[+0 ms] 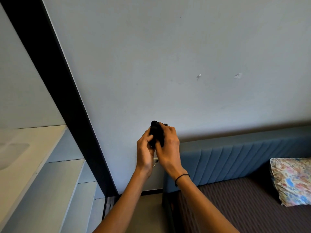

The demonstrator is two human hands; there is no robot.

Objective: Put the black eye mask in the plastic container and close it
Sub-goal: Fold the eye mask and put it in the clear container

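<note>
Both my hands are raised in front of the pale wall, holding the black eye mask (156, 132) bunched up between them. My left hand (145, 150) grips its left side with thumb and fingers. My right hand (167, 145) covers its right side from the front; a thin black band circles that wrist. Most of the mask is hidden by my fingers. No plastic container can be made out in this view.
A dark vertical frame (67, 101) runs down the left beside white shelves (33, 148). At lower right stands a bed with a blue padded headboard (235, 158), a brown striped cover (244, 207) and a floral pillow (292, 180). A wall socket (156, 160) sits behind my hands.
</note>
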